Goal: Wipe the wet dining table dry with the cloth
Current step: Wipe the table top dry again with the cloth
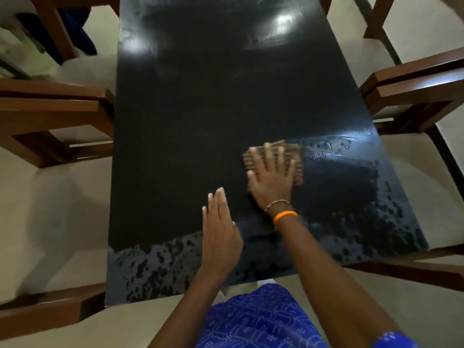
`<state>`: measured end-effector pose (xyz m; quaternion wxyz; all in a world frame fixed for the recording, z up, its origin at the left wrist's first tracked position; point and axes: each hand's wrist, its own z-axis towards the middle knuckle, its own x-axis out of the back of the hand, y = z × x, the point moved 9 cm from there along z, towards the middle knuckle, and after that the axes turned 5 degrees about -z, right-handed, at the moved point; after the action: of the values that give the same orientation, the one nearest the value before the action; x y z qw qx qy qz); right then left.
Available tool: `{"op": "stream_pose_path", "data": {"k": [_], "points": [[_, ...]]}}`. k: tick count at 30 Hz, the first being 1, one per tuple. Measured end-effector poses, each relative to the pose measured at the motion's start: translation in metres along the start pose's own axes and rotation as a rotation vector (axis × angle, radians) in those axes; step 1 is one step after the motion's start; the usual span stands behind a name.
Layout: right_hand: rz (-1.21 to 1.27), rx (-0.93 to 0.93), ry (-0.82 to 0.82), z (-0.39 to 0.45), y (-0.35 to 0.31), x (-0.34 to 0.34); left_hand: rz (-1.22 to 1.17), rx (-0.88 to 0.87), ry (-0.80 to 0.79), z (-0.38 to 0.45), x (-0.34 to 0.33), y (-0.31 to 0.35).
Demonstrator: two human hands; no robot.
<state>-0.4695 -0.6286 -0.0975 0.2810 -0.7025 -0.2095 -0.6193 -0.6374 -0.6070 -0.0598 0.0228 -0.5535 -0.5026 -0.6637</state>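
Black dining table [200, 121] beaded wet along its near edge, wooden chairs [50, 116] around. Right hand [272, 177], fingers spread, presses the blurred, seemingly striped cloth [292, 149] flat. Left hand [219, 229] hovers, fingers together.

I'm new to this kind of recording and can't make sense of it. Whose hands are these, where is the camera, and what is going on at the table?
There is no robot here: a person wears one camera on the head, looking down at their own hands. The dark table is wet, with droplets along the near edge and on the right. The right hand lies flat with spread fingers on a brownish cloth, pressing it to the table rather than gripping it. The left hand is open and empty, over the near part of the table. Wooden chairs stand around it.
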Motion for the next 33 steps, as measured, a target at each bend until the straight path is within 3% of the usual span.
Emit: {"op": "stream_pose_path", "data": {"k": [3, 7, 10, 19, 25, 33], "points": [[-0.004, 0.316, -0.057, 0.0, -0.055, -0.008, 0.006, 0.094, 0.045, 0.001, -0.003, 0.001], [0.0, 0.47, -0.032, 0.01, -0.035, -0.002, 0.016, 0.127, 0.042, 0.007, -0.023, 0.023], [0.014, 0.388, -0.006, 0.028, 0.018, 0.007, 0.029, 0.075, -0.002, 0.013, -0.048, 0.053], [0.032, -0.154, 0.027, 0.093, 0.249, 0.042, 0.081, -0.096, -0.107, 0.022, -0.103, 0.119], [0.067, -0.178, 0.039, 0.084, 0.265, 0.045, 0.185, -0.097, -0.108, 0.021, -0.113, 0.124], [0.037, -0.2, -0.005, -0.031, 0.287, 0.038, 0.204, -0.111, -0.14, 0.019, -0.123, 0.125]]}}
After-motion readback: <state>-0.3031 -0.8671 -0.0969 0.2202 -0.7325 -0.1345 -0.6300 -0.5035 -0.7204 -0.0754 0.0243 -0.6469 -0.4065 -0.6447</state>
